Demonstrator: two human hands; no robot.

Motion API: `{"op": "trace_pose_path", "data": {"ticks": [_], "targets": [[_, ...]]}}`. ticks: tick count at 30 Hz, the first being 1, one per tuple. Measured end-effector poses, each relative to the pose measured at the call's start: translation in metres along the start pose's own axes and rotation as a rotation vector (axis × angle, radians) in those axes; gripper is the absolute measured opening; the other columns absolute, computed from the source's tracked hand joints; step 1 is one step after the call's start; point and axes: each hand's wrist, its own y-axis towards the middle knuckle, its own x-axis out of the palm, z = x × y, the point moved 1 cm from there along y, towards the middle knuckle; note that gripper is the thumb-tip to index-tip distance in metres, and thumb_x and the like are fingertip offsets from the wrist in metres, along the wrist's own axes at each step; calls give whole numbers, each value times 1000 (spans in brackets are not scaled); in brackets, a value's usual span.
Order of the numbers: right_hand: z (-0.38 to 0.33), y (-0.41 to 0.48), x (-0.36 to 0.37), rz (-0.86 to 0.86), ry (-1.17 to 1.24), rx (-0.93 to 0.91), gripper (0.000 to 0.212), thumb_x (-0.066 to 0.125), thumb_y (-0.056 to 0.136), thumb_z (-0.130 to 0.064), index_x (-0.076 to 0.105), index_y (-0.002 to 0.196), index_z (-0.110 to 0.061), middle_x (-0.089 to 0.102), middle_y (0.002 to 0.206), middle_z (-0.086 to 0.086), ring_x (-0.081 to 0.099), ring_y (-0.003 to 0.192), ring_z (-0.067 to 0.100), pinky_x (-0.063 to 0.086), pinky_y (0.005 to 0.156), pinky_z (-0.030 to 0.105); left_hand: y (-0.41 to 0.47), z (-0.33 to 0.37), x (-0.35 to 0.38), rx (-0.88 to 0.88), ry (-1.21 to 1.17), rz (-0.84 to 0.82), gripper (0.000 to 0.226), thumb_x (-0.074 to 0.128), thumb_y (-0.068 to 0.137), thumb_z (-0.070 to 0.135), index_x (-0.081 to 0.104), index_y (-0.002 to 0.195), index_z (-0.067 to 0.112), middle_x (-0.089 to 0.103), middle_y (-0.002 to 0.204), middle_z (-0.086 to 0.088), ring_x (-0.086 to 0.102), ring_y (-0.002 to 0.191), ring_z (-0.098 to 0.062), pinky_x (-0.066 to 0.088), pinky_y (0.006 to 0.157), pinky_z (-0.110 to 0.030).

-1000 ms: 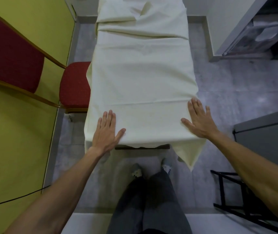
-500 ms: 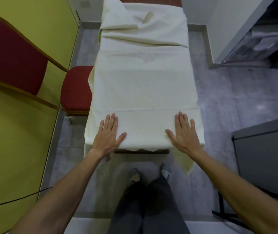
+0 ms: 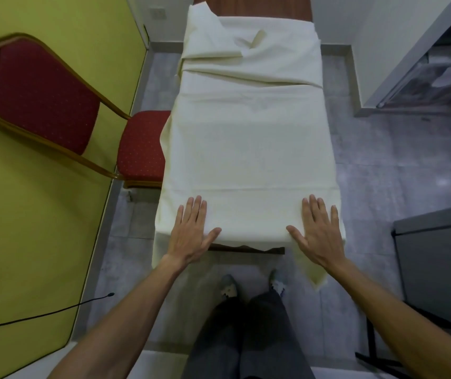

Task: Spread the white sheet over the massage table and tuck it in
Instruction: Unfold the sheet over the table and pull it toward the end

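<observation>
The white sheet (image 3: 249, 138) lies along the massage table, flat over the near two thirds and bunched in folds at the far end. Bare brown table (image 3: 251, 5) shows beyond the sheet's far edge, and a strip of the table's near edge (image 3: 246, 249) shows under the hem. My left hand (image 3: 191, 233) rests flat, fingers apart, on the sheet at the near left corner. At the near right corner my right hand (image 3: 316, 233) presses flat on the sheet the same way. A loose corner of sheet (image 3: 314, 274) hangs down below my right hand.
A red chair with a gold frame (image 3: 142, 151) stands tight against the table's left side by the yellow wall (image 3: 27, 214). A grey cabinet (image 3: 438, 269) is at the right, a black frame (image 3: 377, 340) below it. My feet (image 3: 251, 283) are at the table's near end.
My right hand slid from the right edge back toward the near right corner and now lies level with my left hand. The view tipped up, showing bare table at the far end.
</observation>
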Motion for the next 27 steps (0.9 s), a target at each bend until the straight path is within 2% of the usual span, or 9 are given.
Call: {"op": "trace_pose_path", "data": {"ticks": [3,6,9,11,13,16,19,22,27], "targets": [[10,-17,-10,82,60,35,97,29,93,-74,13,159,-6,14,166,17,13,154,33,12,122,58,-14,-20,-6,-22,-1,28,96,19,95,77,14,158,4,9,166,-15,3,154,-30,12,124,-54],[24,-40,-12,95,95,108,108,44,83,-77,16,157,-3,22,162,22,23,149,38,19,117,59,-31,-54,-13,-59,19,26,107,42,89,78,13,158,2,9,166,-18,6,154,-33,15,123,-55],[41,-53,0,43,264,243,109,62,81,-68,9,158,-11,32,156,20,42,137,41,43,104,59,-39,-86,-15,-183,-114,3,110,73,85,52,11,157,-4,15,163,-25,18,151,-41,27,119,-57],[37,-55,-1,0,470,376,102,71,86,-51,3,158,-22,47,146,18,56,120,41,53,88,52,-38,-93,-12,-314,-263,-46,98,72,91,30,8,156,-4,24,160,-27,30,146,-43,38,111,-56],[31,-53,-6,6,587,479,96,68,93,-38,1,159,-19,58,133,20,62,108,40,51,77,42,-36,-94,-6,-402,-356,-79,81,66,95,18,16,155,-3,49,144,-29,52,126,-48,49,90,-51],[33,-50,-10,25,599,545,78,60,99,-20,10,159,-14,64,116,24,63,91,36,47,71,36,-36,-93,-1,-428,-417,-41,53,61,95,10,35,141,6,67,114,-28,63,99,-50,47,68,-44],[45,-53,-11,-6,540,480,58,51,97,-3,30,151,-11,65,103,18,56,77,26,45,65,34,-38,-93,-2,-417,-404,-32,44,59,94,4,42,134,10,67,107,-25,64,95,-49,48,65,-43],[53,-51,-16,-20,428,410,40,49,94,3,47,133,-5,67,95,21,53,70,24,41,59,32,-40,-90,-10,-381,-347,-50,51,57,92,-1,43,140,9,68,106,-26,65,95,-48,51,68,-45],[53,-53,-22,-66,289,381,32,47,94,2,47,125,-2,59,79,16,52,62,29,41,54,34,-48,-83,-20,-359,-239,-55,53,58,89,-1,40,139,6,68,100,-27,66,88,-46,52,66,-48]]}}
